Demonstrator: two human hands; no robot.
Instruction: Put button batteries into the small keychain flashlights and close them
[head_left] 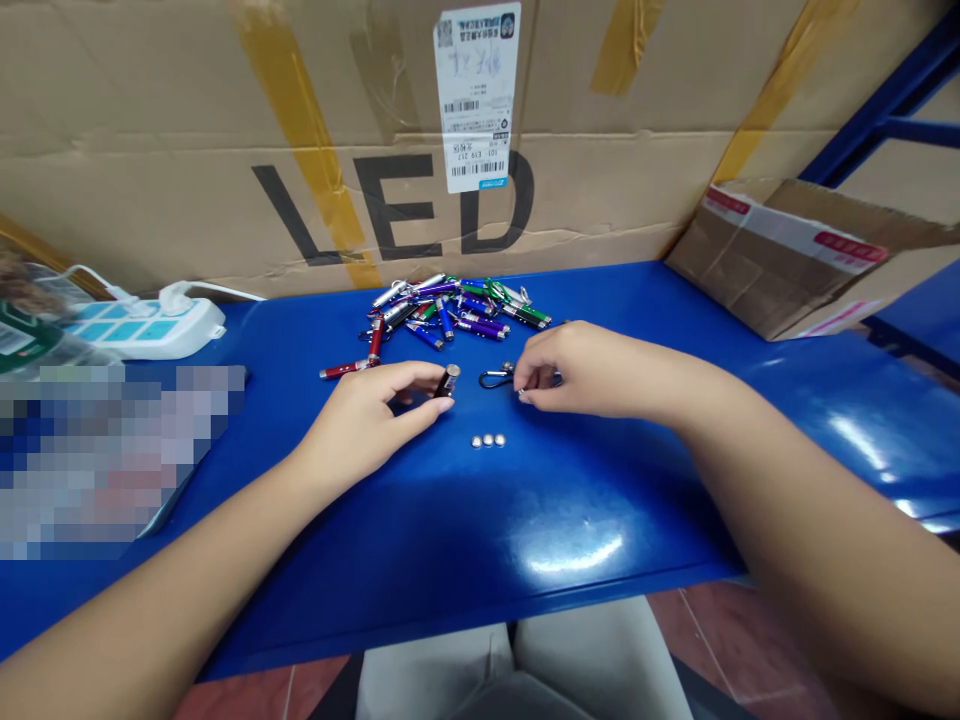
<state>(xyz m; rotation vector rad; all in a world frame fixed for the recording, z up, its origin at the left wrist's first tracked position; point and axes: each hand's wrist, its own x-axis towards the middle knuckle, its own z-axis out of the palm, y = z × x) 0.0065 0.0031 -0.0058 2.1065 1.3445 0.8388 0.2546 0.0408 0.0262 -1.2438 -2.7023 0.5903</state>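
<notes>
My left hand [375,405] pinches a short black cylinder with a silver end [448,381], seemingly a part of a small keychain flashlight, between thumb and fingers. Across from it, my right hand [559,370] has its fingertips closed together. A tiny silver bit shows at those tips, too small to name. Beside the right fingers is a dark carabiner clip [493,379]; whatever it joins is hidden behind the hand. Three silver button cells [488,440] sit in a row on the blue table, below and between both hands.
Behind the hands lies a pile of colourful keychain flashlights [457,310], with red ones [345,370] nearer my left hand. A white power strip [161,328] stands at left. An open cardboard box [795,260] is at right, and a large carton [585,190] walls the back.
</notes>
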